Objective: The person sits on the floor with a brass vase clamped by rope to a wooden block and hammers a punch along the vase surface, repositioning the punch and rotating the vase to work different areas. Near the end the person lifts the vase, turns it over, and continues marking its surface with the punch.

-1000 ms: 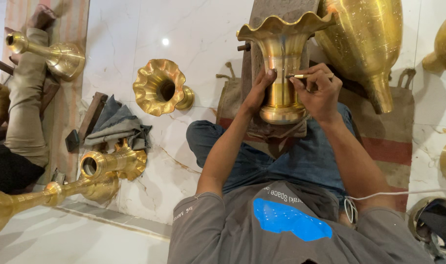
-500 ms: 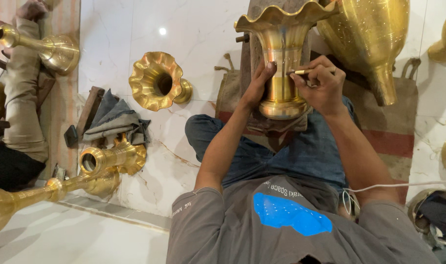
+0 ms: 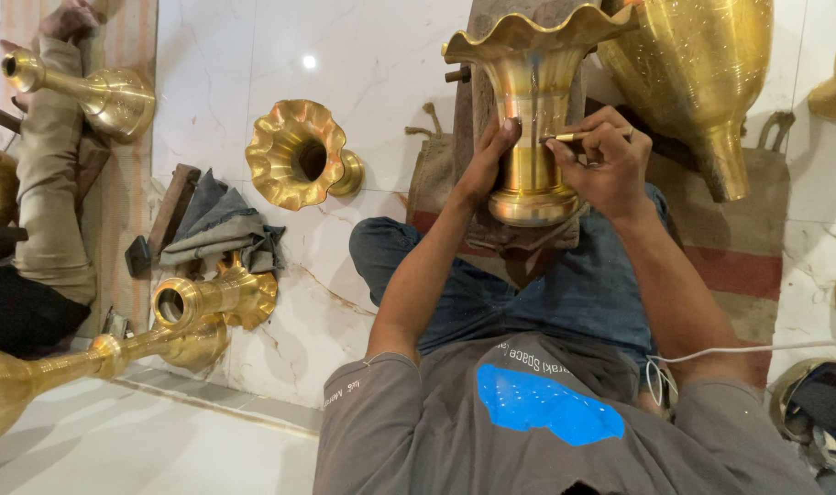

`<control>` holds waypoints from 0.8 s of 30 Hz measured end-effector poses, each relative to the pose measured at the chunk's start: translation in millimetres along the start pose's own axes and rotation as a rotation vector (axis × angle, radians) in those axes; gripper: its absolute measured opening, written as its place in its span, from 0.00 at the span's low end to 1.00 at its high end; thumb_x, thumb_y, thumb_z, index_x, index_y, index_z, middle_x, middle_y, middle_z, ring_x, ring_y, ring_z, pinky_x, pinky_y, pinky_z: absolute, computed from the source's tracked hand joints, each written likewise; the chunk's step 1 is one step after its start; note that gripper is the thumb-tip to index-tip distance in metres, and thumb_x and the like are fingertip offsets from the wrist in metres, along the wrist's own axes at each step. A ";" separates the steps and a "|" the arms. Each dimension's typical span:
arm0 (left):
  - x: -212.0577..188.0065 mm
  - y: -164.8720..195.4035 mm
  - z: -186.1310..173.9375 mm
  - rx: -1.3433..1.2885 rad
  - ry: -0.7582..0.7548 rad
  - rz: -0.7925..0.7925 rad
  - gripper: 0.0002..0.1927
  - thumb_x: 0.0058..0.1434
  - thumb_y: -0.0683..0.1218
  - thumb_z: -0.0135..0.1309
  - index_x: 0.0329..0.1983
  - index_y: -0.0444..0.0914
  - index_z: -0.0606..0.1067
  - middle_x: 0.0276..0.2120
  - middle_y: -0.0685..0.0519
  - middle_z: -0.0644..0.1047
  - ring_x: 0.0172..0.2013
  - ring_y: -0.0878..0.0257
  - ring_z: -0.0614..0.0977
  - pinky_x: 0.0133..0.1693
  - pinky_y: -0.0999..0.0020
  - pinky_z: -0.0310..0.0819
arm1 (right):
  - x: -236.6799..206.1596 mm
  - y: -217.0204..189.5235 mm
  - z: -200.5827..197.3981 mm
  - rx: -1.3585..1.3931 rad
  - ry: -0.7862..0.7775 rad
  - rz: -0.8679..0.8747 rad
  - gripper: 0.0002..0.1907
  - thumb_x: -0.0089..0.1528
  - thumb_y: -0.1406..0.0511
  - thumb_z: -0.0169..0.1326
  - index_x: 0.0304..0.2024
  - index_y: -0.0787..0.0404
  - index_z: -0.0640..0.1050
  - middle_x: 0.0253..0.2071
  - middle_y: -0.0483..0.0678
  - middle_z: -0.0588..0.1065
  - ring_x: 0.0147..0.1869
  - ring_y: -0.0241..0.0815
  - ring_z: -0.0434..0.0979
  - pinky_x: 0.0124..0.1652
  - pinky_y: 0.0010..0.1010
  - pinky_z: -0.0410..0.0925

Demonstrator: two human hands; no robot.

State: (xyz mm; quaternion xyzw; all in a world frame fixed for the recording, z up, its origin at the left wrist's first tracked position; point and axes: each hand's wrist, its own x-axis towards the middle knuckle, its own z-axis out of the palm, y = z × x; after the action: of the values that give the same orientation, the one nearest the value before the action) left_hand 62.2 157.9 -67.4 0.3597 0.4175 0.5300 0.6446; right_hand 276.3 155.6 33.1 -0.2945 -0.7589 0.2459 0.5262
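Observation:
A tall brass vase (image 3: 531,110) with a wavy flared rim stands upright between my knees on a dark block. My left hand (image 3: 488,158) presses against its left side, fingers wrapped on the narrow neck. My right hand (image 3: 603,158) grips a thin pencil-like tool (image 3: 565,137), its tip touching the vase's neck near a raised band. Both forearms reach forward over my blue trousers and grey shirt.
A large brass vessel (image 3: 702,73) lies tilted at the right. Another flared brass vase (image 3: 299,156) lies on the marble floor, beside a grey cloth (image 3: 218,225). More brass pieces (image 3: 198,302) lie at the left, near another person's leg (image 3: 51,174). A white cable (image 3: 757,350) crosses my right side.
The view has shifted slightly; my right hand with the tool has stayed at the vase's neck, moving a little along it. My left hand keeps holding the vase.

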 end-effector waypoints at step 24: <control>-1.3 -2.2 1.3 -0.066 -0.036 0.071 0.41 0.72 0.59 0.50 0.80 0.35 0.51 0.71 0.44 0.64 0.70 0.56 0.66 0.70 0.60 0.59 | -26.5 2.4 -1.5 0.018 -0.029 -0.010 0.24 0.60 0.72 0.73 0.30 0.64 0.66 0.40 0.55 0.78 0.45 0.45 0.85 0.37 0.30 0.75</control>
State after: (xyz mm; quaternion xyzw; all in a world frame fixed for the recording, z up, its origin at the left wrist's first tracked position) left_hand 64.1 156.2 -68.8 0.3623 0.3752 0.5595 0.6442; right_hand 285.4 138.7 14.7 -0.2825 -0.7657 0.2545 0.5188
